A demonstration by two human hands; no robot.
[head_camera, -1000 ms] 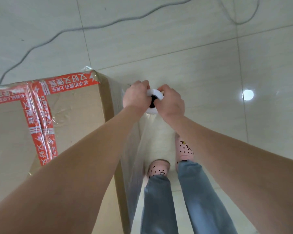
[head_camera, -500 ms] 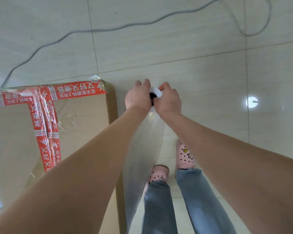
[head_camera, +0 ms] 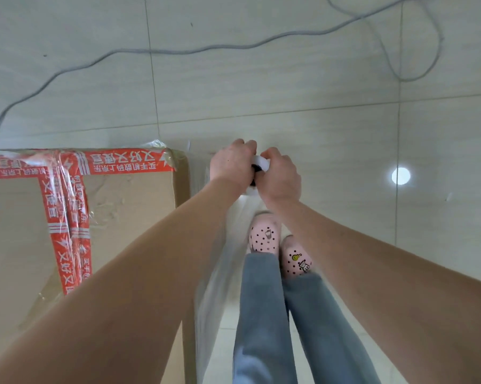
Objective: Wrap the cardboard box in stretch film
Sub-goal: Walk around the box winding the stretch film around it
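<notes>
A tall cardboard box [head_camera: 128, 206] sealed with red printed tape stands at the left, its top and right side covered in clear film. My left hand [head_camera: 232, 164] and my right hand [head_camera: 280, 176] both grip the top of an upright stretch film roll [head_camera: 261, 166], white with a dark core, just right of the box's far right corner. A sheet of clear stretch film [head_camera: 219, 278] runs from the roll down along the box's right side. Most of the roll is hidden under my hands and arms.
Pale tiled floor [head_camera: 330, 120] surrounds the box. A grey cable [head_camera: 178, 51] snakes across the floor beyond it, looping at the upper right. My legs in blue jeans and pink dotted clogs [head_camera: 264, 236] stand right of the box, under the roll.
The view has shifted, and my hands with the roll have moved slightly forward past the box corner. My feet have stepped forward, so both clogs sit side by side under the roll.
</notes>
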